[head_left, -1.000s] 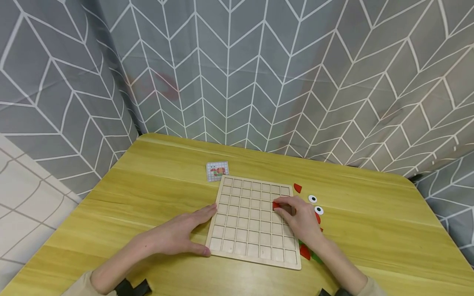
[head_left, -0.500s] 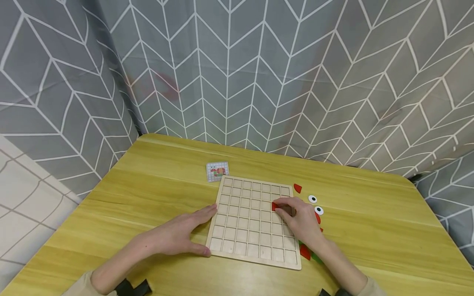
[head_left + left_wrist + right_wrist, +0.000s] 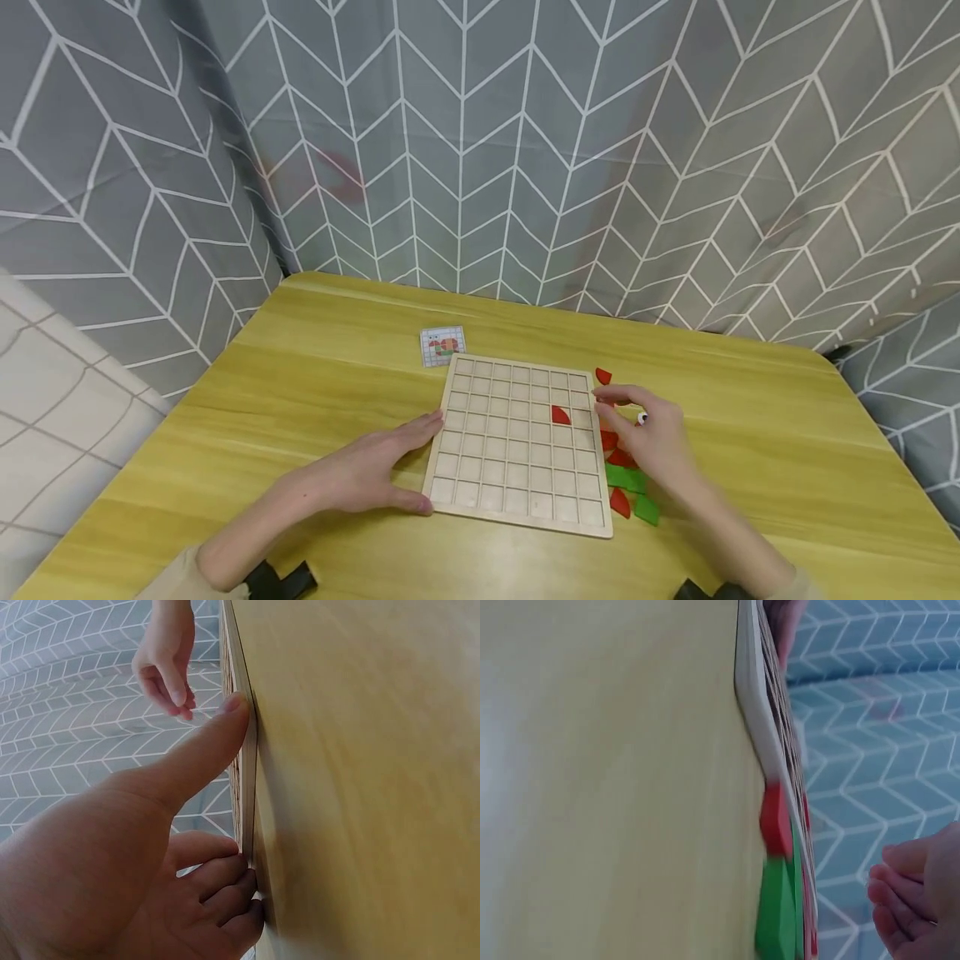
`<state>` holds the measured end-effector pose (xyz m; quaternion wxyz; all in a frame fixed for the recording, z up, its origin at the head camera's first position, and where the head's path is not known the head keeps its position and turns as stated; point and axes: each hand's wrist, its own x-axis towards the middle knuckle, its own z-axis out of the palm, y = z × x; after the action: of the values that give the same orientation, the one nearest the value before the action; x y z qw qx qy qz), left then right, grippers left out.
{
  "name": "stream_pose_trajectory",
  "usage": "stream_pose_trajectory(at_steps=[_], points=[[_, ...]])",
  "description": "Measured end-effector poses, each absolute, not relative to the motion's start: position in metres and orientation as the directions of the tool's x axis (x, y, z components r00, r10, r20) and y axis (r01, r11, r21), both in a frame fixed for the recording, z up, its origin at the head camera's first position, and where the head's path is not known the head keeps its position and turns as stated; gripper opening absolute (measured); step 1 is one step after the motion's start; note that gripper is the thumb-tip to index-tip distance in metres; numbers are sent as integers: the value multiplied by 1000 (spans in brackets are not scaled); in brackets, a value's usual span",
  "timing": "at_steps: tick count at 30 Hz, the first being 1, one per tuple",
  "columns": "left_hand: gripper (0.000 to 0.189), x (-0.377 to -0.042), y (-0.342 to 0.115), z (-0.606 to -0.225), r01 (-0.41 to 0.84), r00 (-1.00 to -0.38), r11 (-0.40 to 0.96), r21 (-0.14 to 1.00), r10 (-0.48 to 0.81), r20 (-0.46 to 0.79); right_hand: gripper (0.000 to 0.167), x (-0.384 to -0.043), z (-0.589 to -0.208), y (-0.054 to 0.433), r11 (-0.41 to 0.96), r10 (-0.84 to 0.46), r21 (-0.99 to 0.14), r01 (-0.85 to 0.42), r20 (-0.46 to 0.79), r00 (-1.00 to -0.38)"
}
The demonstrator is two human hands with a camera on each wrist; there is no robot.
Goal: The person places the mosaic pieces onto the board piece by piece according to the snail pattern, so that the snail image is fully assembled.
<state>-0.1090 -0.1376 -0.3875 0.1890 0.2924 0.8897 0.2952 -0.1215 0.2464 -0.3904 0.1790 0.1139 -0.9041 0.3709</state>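
Observation:
A wooden grid board [image 3: 525,522] lies on the table, with one red quarter-round piece [image 3: 561,415] in a cell toward its right side. My left hand [image 3: 375,471] rests against the board's left edge, thumb near the front corner and fingertips farther up. In the left wrist view, the thumb [image 3: 217,731] lies along that edge. Just off the board's right edge is my right hand [image 3: 660,437], fingers loosely bent and nothing visible between them. Beneath and beside it lie loose red pieces [image 3: 620,502] and green pieces [image 3: 626,477]. It partly hides a round eye piece [image 3: 642,418].
A small picture card [image 3: 442,346] with a coloured design on a grid lies behind the board's back left corner. Another red piece [image 3: 603,376] sits by the back right corner. A grey patterned curtain [image 3: 495,150] hangs behind the table [image 3: 787,433].
My right hand has let go of the red quarter-round piece on the board and moved right, over the loose pieces. The left hand stays at the board's edge.

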Motion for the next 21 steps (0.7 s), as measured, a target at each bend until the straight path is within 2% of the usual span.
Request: stream_pose_trajectory(at_steps=[5,9,13,17,21], points=[[107,-110,-137,-387,408,-756,656,635,632,-168,20,-116,-389,271,734,-10,-635,-240,343,-939],[106,-109,-137,-386,400,-757,660,636,629,-177,23,-112,-398,287,748,-6,-623,-228,338,-941],[106,-109,-136,-385,401,-757,662,633,629,-178,29,-107,-409,299,730,-85,-609,-311,370,-925],[106,-109,-136,-385,404,-758,665,628,627,-177,36,-106,-418,306,697,-202,-567,-439,433,-879],[106,-109,-136,-384,407,-760,665,626,627,-171,40,-107,-423,309,681,-256,-529,-506,475,-842]])
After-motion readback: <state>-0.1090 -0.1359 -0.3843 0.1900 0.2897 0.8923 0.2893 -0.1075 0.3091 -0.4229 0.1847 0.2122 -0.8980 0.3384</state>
